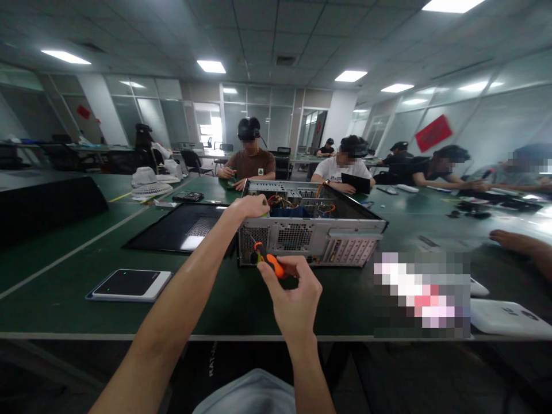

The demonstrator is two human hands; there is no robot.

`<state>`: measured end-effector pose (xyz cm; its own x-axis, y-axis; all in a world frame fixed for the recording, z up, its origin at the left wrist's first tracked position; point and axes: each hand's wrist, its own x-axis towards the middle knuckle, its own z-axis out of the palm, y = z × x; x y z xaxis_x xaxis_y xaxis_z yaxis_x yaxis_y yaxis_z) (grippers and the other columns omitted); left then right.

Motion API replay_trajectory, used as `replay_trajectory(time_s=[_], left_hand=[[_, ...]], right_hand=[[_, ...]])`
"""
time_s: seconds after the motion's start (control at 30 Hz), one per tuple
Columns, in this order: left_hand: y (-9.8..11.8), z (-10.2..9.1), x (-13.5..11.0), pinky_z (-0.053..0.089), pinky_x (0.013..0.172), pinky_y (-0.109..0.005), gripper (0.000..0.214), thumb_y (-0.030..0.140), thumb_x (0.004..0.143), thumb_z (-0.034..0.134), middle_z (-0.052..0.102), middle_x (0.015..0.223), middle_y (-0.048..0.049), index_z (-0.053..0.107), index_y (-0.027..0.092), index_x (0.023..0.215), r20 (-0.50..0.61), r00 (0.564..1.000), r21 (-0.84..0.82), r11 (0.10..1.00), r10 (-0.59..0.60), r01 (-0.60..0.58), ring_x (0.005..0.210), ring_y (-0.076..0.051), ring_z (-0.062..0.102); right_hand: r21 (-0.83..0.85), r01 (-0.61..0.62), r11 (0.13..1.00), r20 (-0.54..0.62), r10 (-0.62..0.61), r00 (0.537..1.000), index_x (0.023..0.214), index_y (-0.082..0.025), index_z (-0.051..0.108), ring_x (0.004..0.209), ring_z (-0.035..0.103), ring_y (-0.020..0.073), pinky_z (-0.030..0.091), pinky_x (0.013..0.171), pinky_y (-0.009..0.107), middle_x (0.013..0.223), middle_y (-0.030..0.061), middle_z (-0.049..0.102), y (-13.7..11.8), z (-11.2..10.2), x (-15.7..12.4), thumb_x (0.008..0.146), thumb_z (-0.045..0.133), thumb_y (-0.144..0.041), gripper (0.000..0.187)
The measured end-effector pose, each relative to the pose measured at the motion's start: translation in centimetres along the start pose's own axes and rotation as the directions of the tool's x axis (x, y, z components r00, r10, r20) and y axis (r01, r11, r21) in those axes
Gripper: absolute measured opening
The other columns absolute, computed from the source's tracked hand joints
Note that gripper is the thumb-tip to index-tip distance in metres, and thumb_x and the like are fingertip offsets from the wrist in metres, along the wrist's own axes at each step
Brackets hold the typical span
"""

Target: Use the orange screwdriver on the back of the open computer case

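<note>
An opened computer case (319,227) lies on the green table, its back panel facing me and its coloured wires showing inside. My right hand (297,290) grips an orange and black screwdriver (272,264), whose shaft points up and left at the vented left part of that panel. Whether the tip touches a screw is too small to tell. Over the case's upper left edge, my left hand (252,207) reaches with bent fingers. Its fingertips are partly hidden, and I cannot make out what they hold, if anything.
A black side panel (179,227) lies left of the case, with a hard drive (188,196) behind it. Nearer me is a white and black device (131,284). White fans (150,184) stand farther back. Across the table sit co-workers; another person's hand (511,238) rests at right.
</note>
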<state>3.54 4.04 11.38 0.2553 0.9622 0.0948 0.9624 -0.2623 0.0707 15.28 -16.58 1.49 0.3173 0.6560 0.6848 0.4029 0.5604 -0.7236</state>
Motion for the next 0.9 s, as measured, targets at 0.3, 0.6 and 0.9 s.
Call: replay_trajectory(time_s=[0.3, 0.6, 0.9], left_hand=[[-0.2, 0.1, 0.0, 0.048, 0.105, -0.044, 0.047, 0.051, 0.097, 0.045, 0.066, 0.141, -0.0097, 0.059, 0.027, 0.136, -0.013, 1.0, -0.022, 1.0, 0.001, -0.001, 0.127, -0.032, 0.064], [-0.2, 0.1, 0.1, 0.049, 0.102, -0.038, 0.046, 0.052, 0.097, 0.047, 0.068, 0.138, -0.0103, 0.062, 0.025, 0.131, -0.015, 1.0, -0.019, 1.0, 0.003, -0.003, 0.125, -0.03, 0.065], [-0.1, -0.1, -0.2, 0.048, 0.103, -0.04, 0.05, 0.055, 0.096, 0.047, 0.067, 0.139, -0.013, 0.059, 0.022, 0.132, -0.009, 1.0, -0.035, 0.999, -0.029, 0.028, 0.127, -0.032, 0.064]], right_hand=[[-0.01, -0.489, 0.872, 0.597, 0.397, 0.697, 0.109, -0.017, 0.072, 0.067, 0.063, 0.0147, 0.049, 0.063, 0.028, 0.083, 0.0021, 0.069, 5.0, -1.4, 1.1, 0.093, 0.06, -0.042, 0.032], [-0.044, -0.356, 0.933, 0.711, 0.28, 0.645, 0.106, -0.023, 0.062, 0.099, 0.065, 0.0184, 0.05, 0.09, 0.034, 0.105, 0.0029, 0.068, 8.6, -5.0, 1.5, 0.089, 0.058, -0.022, 0.018], [-0.121, -0.136, 0.983, 0.62, 0.182, 0.763, 0.106, -0.024, 0.064, 0.097, 0.062, 0.0183, 0.051, 0.091, 0.034, 0.106, 0.0026, 0.059, 9.6, -6.6, 1.8, 0.08, 0.056, -0.015, 0.029]])
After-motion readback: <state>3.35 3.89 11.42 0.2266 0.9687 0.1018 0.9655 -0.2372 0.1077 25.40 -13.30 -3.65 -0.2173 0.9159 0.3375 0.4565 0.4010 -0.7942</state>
